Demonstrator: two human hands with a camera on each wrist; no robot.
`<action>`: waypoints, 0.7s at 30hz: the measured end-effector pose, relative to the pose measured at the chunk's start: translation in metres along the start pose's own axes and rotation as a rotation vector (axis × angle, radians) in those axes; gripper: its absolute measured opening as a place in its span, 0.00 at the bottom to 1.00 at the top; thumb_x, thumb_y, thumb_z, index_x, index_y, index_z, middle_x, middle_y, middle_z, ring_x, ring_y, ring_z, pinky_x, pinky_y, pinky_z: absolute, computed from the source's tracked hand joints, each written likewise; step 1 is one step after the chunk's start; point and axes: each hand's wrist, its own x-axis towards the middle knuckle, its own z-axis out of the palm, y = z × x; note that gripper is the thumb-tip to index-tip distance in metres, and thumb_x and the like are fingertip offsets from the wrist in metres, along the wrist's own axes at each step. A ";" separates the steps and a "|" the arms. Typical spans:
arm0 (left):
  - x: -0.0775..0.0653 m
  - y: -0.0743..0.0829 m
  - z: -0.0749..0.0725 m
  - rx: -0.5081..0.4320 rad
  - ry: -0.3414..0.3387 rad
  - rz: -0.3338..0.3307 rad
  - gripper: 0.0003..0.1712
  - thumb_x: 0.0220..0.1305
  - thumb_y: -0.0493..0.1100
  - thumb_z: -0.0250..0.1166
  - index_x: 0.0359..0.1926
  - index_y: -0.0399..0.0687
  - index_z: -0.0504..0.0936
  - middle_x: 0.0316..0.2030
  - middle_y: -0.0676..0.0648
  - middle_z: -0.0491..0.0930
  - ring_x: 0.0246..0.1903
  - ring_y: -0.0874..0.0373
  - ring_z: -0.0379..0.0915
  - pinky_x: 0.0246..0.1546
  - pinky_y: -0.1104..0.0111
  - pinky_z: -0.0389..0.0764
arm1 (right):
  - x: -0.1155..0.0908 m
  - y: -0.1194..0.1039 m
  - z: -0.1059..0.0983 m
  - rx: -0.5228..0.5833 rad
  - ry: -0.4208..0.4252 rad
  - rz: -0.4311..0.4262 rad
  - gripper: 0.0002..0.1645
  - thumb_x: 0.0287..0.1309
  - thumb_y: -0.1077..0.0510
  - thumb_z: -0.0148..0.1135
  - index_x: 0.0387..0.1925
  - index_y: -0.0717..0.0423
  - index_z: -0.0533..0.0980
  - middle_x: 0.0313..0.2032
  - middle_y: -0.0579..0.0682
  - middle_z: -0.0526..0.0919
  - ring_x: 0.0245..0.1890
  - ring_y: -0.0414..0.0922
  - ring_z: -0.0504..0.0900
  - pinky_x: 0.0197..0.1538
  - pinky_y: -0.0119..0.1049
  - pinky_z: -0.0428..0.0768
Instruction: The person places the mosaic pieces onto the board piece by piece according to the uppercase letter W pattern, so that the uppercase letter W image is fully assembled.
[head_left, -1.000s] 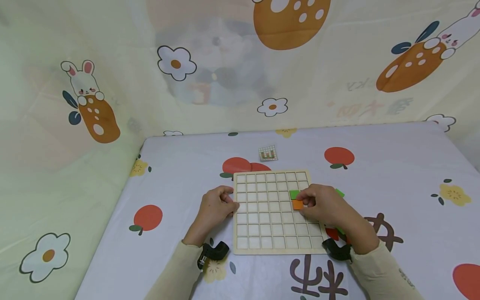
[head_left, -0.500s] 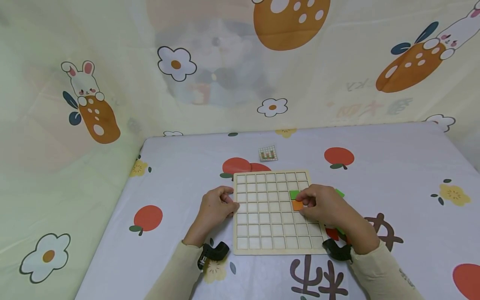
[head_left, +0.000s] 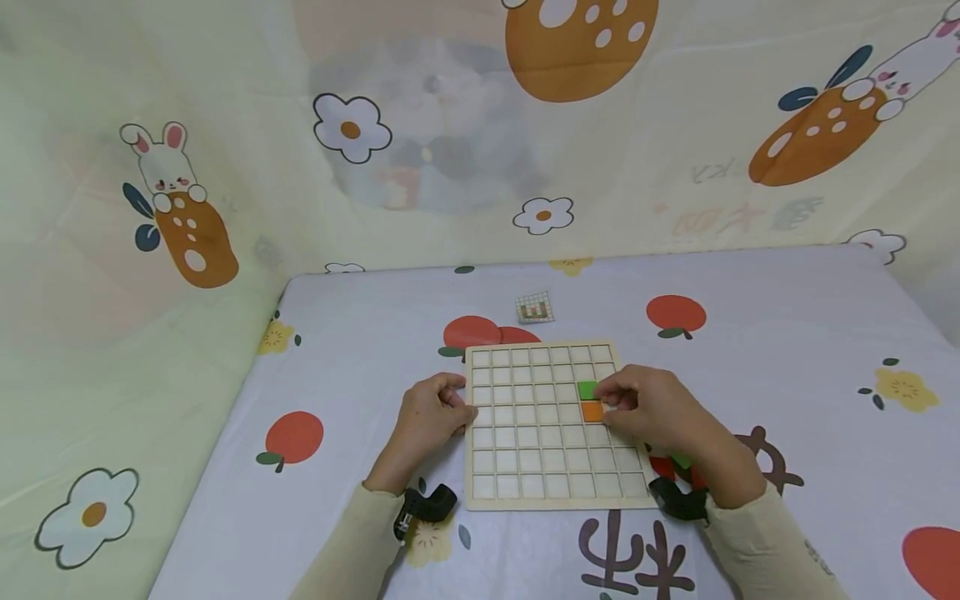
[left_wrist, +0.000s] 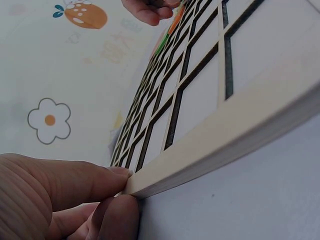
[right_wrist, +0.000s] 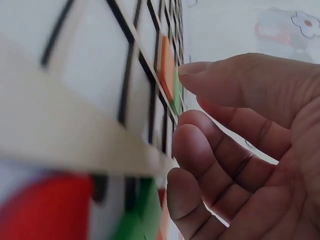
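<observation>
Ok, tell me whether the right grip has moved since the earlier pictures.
Yes, slightly to the right: against the grid board in the head view, the right grip has shifted, uncovering more of the orange tile.

One board (head_left: 528, 437) bearing two tiles (head_left: 592, 412), one card (head_left: 534, 307)

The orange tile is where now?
In the head view, the orange tile is right of centre on the board, below a green tile, beside the right hand.
</observation>
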 end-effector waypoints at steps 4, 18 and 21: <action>-0.001 0.000 -0.001 0.005 0.009 -0.001 0.24 0.60 0.34 0.73 0.58 0.33 0.81 0.29 0.46 0.80 0.22 0.60 0.77 0.25 0.70 0.78 | -0.005 0.008 -0.012 -0.028 0.045 -0.014 0.18 0.56 0.64 0.74 0.49 0.62 0.85 0.37 0.49 0.82 0.36 0.46 0.77 0.38 0.34 0.78; -0.001 0.001 0.000 0.011 0.010 0.001 0.24 0.60 0.33 0.74 0.58 0.34 0.82 0.29 0.47 0.81 0.23 0.60 0.77 0.26 0.70 0.79 | -0.016 0.045 -0.047 -0.123 0.087 0.103 0.19 0.60 0.61 0.69 0.51 0.64 0.84 0.41 0.56 0.84 0.41 0.52 0.78 0.34 0.38 0.80; -0.002 0.002 0.002 0.012 0.008 0.005 0.24 0.60 0.33 0.74 0.58 0.33 0.82 0.28 0.47 0.80 0.22 0.61 0.77 0.25 0.70 0.78 | -0.017 0.051 -0.050 -0.143 0.085 0.129 0.18 0.59 0.60 0.68 0.51 0.63 0.84 0.39 0.54 0.82 0.41 0.53 0.77 0.38 0.40 0.79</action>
